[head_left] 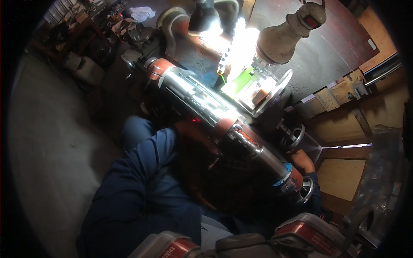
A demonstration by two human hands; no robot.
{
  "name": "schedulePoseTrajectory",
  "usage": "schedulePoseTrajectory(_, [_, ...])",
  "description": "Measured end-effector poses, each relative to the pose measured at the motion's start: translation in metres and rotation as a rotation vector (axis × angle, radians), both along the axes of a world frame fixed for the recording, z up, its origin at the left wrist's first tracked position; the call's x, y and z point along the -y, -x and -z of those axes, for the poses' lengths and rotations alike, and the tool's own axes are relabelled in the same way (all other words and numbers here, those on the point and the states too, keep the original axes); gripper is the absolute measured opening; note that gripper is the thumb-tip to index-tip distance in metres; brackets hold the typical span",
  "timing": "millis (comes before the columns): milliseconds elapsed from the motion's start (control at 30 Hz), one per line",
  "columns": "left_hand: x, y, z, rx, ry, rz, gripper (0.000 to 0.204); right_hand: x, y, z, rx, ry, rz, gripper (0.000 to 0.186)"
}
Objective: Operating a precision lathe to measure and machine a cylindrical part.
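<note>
A machine with a long bright metal slide (193, 96) and reddish end blocks lies diagonally across the view. My left hand (195, 134) is in deep shadow along its near side, close to a small crank handle (214, 162); its fingers are too dark to read. On the far right side, my right hand (303, 161) has its fingers at the lower rim of a metal handwheel (295, 137), closed on it as far as I can see. A second handwheel (306, 190) sits at the machine's near right end, beside my right forearm. Behind the slide, a round metal disc (282, 92) stands by a brightly lit green part (241, 81).
A black lamp (204, 19) and a beige lamp (282, 41) hang over the machine. Wooden panels (342, 180) and plastic sheeting (378, 172) stand at right. Concrete floor (51, 142) stretches along the left, with clutter at the back. Red-and-grey filter cartridges (312, 232) fill the lower edge.
</note>
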State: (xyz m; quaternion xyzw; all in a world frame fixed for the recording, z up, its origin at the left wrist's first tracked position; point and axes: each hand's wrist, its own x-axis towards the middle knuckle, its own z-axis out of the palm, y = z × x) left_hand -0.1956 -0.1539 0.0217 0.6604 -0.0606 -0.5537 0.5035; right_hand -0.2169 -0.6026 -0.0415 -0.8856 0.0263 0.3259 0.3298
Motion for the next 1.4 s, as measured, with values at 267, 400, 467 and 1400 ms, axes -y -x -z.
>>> schedulePoseTrajectory(267, [0.001, -0.003, 0.003, 0.104, -0.012, 0.081, 0.044, 0.021, -0.025, 0.027, 0.075, 0.33, -0.299, 0.037])
schedulePoseTrajectory(400, [0.003, -0.005, 0.01, -0.088, 0.008, 0.062, 0.053, 0.034, -0.032, 0.042, 0.467, 0.133, -0.292, 0.031])
schedulePoseTrajectory(467, [0.002, -0.007, 0.019, -0.066, 0.02, 0.066, 0.063, 0.036, -0.042, 0.041, 0.406, 0.132, -0.213, 0.029])
schedulePoseTrajectory(1400, [0.022, 0.052, 0.024, 1.004, -0.399, 0.245, 0.076, 0.01, -0.009, -0.052, 0.326, -0.199, -0.047, 0.029])
